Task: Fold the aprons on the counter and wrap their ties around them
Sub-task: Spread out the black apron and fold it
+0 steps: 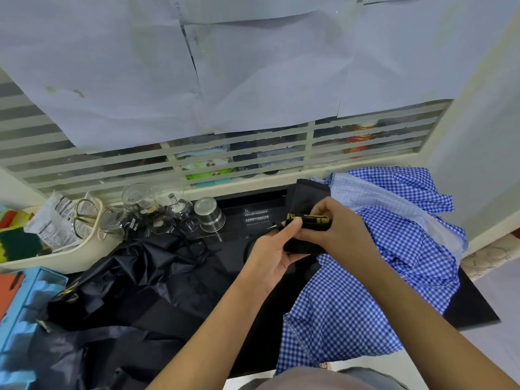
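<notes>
Both grips hold one small black bundle (302,247) in the air between them. The left grip (270,249) cups it from beneath with the thumb pressed on top. The right grip (334,226) curls over its far side, pinching the gold-printed fold. A thin tie (275,227) end shows by the left thumb; how much is wound I cannot tell.

The likeliest failure is the bundle springing open if either thumb slackens, since the cloth looks slick. A turn of tie could also slide off the bundle's short end. Glasses (166,204) and a steel cup (209,215) stand beyond and to the left of the left grip, where a swung tie or wrist might topple them. A loose black apron (140,282) below the left forearm could snag.

A check apron (380,271) lies under the right forearm and hangs past the tabletop (475,305) edge, so a dragged arm may pull it off. A wall closes in right of the right grip. The freest room is straight beyond the grips.
</notes>
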Demonstrator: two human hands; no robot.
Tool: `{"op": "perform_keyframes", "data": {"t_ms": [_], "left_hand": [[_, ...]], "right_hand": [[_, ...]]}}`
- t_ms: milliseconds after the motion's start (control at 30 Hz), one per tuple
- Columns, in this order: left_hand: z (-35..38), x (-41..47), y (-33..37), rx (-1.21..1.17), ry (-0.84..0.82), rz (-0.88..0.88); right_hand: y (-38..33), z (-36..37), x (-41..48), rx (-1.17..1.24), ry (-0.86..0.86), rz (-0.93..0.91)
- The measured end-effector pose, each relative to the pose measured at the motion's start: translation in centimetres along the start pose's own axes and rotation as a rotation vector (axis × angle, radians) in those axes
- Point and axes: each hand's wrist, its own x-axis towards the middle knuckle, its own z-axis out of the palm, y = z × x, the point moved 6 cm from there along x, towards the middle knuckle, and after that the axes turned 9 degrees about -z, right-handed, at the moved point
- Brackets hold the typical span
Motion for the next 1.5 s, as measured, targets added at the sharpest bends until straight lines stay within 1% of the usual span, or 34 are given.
{"op": "perform_keyframes", "data": {"t_ms": [67, 133, 167, 200, 267, 333, 367, 400, 433, 533, 633, 733, 800, 867, 900, 1000, 1067, 1133, 1233, 1300, 1367, 1433, 1500], "left_hand": [[-0.4, 0.1, -0.1, -0.028, 0.072, 0.005], [-0.7, 0.3, 0.3, -0.059, 0.109, 0.03], [-0.8, 0.3, 0.5, -0.065, 0.118, 0.047], [-0.9, 0.3, 0.8, -0.062, 0.118, 0.066], [-0.8, 0.2, 1.4, -0.027, 0.095, 0.097], [-0.7, 0.1, 1.6, 0.043, 0.071, 0.117], [-0.7, 0.0, 1.6, 0.093, 0.065, 0.119], [-0.7, 0.0, 1.5, 0.147, 0.065, 0.113], [-0.9, 0.0, 1.4, 0.194, 0.07, 0.1], [-1.4, 0.2, 0.7, 0.284, 0.079, 0.032], [-1.5, 0.0, 0.2, 0.335, 0.059, 0.011], [-1.7, -0.2, -0.1, 0.343, 0.099, 0.007], [-1.7, -0.3, 0.0, 0.356, 0.12, 0.011], [-1.8, -0.4, 0.2, 0.404, 0.133, 0.034], [-1.8, -0.5, 0.2, 0.422, 0.144, 0.033], [-2.1, -0.2, 0.0, 0.511, 0.174, -0.001], [-2.3, -0.1, -0.7, 0.582, 0.161, -0.097], [-2.4, -0.2, -1.2, 0.611, 0.095, -0.212], [-2.7, -0.8, -1.7, 0.476, -0.037, -0.34], [-2.8, -1.2, -2.0, 0.348, -0.066, -0.4], [-2.9, -1.3, -2.5, 0.236, -0.059, -0.453], [-3.4, -1.1, -3.1, 0.165, -0.008, -0.506], [-3.8, -0.7, -3.6, 0.129, 0.068, -0.54]], "right_hand": [[-0.2, 0.2, -0.4, -0.007, 0.042, -0.023], [-0.3, 0.2, -0.8, 0.016, 0.097, -0.056], [-0.1, 0.0, -0.9, 0.052, 0.131, -0.044], [0.1, -0.2, -1.0, 0.098, 0.166, -0.008], [1.5, -0.3, -1.2, 0.244, 0.192, 0.148], [2.5, 0.3, -1.3, 0.519, 0.089, 0.323], [2.7, 0.7, -1.4, 0.674, 0.012, 0.372], [2.7, 1.0, -1.4, 0.813, -0.057, 0.389], [2.6, 1.0, -1.4, 0.902, -0.102, 0.379], [2.9, 1.1, -1.5, 0.975, -0.099, 0.351], [3.7, 1.7, -2.0, 1.038, -0.105, 0.372], [4.0, 2.0, -2.4, 1.036, -0.176, 0.382], [3.7, 2.1, -2.5, 1.059, -0.227, 0.356], [3.6, 1.8, -2.5, 1.052, -0.223, 0.326], [3.7, 1.6, -2.5, 1.001, -0.201, 0.313], [4.1, 1.4, -2.7, 0.731, -0.108, 0.269], [4.3, 1.8, -3.1, 0.57, -0.083, 0.229], [4.2, 2.5, -3.4, 0.48, -0.117, 0.174], [4.0, 2.9, -4.1, 0.463, -0.184, 0.07], [3.8, 2.5, -4.3, 0.424, -0.204, -0.008], [3.8, 2.2, -4.5, 0.375, -0.224, -0.051], [3.6, 1.8, -4.2, 0.314, -0.256, -0.076], [3.2, 1.5, -4.1, 0.33, -0.371, -0.065]]}}
